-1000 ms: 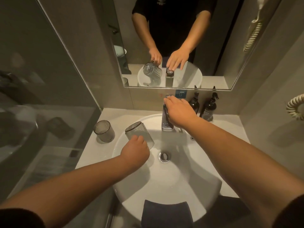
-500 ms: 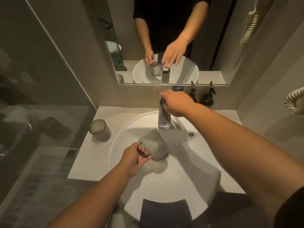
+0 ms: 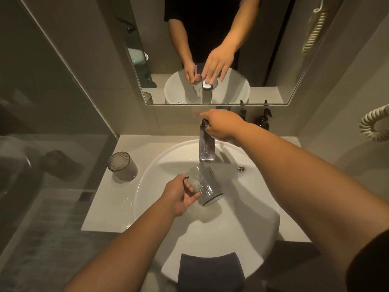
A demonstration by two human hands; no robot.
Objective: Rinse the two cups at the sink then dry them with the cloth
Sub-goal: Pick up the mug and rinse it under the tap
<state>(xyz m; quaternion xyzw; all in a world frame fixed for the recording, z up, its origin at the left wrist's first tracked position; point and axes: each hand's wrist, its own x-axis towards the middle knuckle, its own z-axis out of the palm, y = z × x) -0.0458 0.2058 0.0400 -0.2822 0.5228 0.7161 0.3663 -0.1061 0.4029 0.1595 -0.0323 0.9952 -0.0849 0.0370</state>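
My left hand (image 3: pixel 179 196) grips a clear ribbed cup (image 3: pixel 204 185), tilted on its side over the white sink basin (image 3: pixel 252 207), just below the chrome tap spout (image 3: pixel 207 147). The cup's mouth faces up toward the tap and its base points down to the right. My right hand (image 3: pixel 221 125) rests on the tap lever at the top of the tap. A second ribbed cup (image 3: pixel 122 166) stands upright on the counter left of the basin. A dark folded cloth (image 3: pixel 210 270) hangs over the basin's near rim.
Two dark pump bottles (image 3: pixel 264 120) stand against the wall behind the basin at right. A mirror (image 3: pixel 273 60) hangs above the tap. A glass partition (image 3: pixel 52 123) borders the counter on the left. A coiled cord (image 3: pixel 374 123) hangs on the right wall.
My left hand carried the cup from the basin's left side to under the spout and tilted it, mouth toward the tap. My right hand stayed on the tap lever.
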